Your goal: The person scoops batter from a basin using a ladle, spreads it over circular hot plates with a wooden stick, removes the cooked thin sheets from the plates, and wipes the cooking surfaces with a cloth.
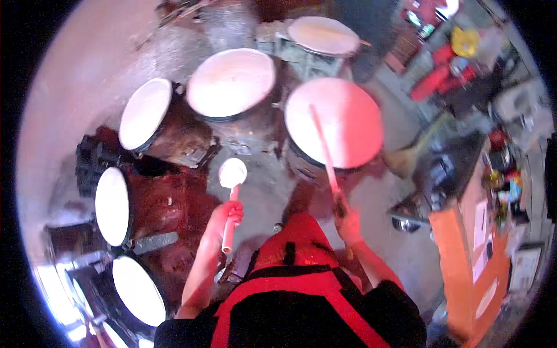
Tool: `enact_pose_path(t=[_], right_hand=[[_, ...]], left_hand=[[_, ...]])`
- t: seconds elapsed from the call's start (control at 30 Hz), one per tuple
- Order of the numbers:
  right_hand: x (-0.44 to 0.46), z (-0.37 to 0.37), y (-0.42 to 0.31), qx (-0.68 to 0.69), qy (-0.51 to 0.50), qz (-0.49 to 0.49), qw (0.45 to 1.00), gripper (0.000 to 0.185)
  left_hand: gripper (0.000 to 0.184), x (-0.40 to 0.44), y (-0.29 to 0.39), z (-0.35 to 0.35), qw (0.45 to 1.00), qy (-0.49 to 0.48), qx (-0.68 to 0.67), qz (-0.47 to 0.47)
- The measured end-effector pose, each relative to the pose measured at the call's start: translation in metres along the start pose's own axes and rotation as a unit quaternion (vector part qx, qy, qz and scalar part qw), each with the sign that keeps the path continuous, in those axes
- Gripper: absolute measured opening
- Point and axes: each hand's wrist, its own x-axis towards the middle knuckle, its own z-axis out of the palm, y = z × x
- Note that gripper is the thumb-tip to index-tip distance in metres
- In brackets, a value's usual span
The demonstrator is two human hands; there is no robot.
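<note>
My left hand [233, 212] is closed around the handle of a mallet [233, 173] with a round, pale head, held upright in front of my body. Closed too, my right hand [348, 225] grips a long drumstick [325, 142]. Its tip lies over the pale skin of a large drum [354, 124] ahead on the right; I cannot tell whether it touches. Another large drum [232, 83] stands ahead of the mallet, and a tilted drum [146, 114] is to its left. Red light falls on my hands and part of the right drum.
More drums, such as a side drum [112, 207] and a lower one [139, 291], curve round my left. A further drum [324, 36] sits at the back. On the right are an orange board [449, 249], a dark bag-like object [449, 165] and assorted clutter.
</note>
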Motion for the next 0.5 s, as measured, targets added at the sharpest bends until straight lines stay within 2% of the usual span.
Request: enact_pose_path(t=[0.03, 0.1, 0.17, 0.2, 0.27, 0.3, 0.33, 0.37, 0.43, 0.5], right_hand=[[0.007, 0.016, 0.001, 0.004, 0.0, -0.108, 0.994, 0.053], [0.051, 0.025, -0.04, 0.039, -0.03, -0.199, 0.979, 0.058], [0.102, 0.035, -0.089, 0.032, -0.071, -0.205, 0.976, 0.062], [0.129, 0.05, -0.117, 0.006, -0.096, -0.165, 0.982, 0.064], [0.183, 0.092, -0.155, -0.085, -0.177, -0.173, 0.965, 0.065], [0.213, 0.12, -0.166, -0.151, -0.232, -0.224, 0.934, 0.063], [0.236, 0.145, -0.183, -0.165, -0.19, -0.322, 0.913, 0.059], [0.252, 0.169, -0.199, -0.176, -0.146, -0.414, 0.881, 0.054], [0.288, 0.22, -0.244, -0.172, -0.191, -0.432, 0.865, 0.053], [0.309, 0.261, -0.293, -0.239, -0.196, -0.394, 0.865, 0.057]], left_hand=[[0.008, 0.005, 0.007, -0.025, 1.0, 0.023, -0.011, 0.004], [0.008, -0.005, 0.01, -0.038, 0.994, 0.071, -0.01, 0.082], [0.008, -0.009, 0.017, -0.054, 0.987, 0.09, -0.079, 0.11], [0.008, -0.013, 0.018, -0.059, 0.981, 0.1, -0.111, 0.123], [0.008, -0.032, 0.022, -0.051, 0.969, 0.13, -0.12, 0.171], [0.007, -0.037, 0.025, -0.048, 0.962, 0.142, -0.125, 0.195], [0.007, -0.041, 0.033, -0.055, 0.959, 0.121, -0.186, 0.178], [0.007, -0.045, 0.036, -0.059, 0.958, 0.119, -0.187, 0.184], [0.008, -0.054, 0.045, -0.069, 0.956, 0.114, -0.188, 0.192], [0.012, -0.055, 0.053, -0.076, 0.936, 0.09, -0.256, 0.223]])
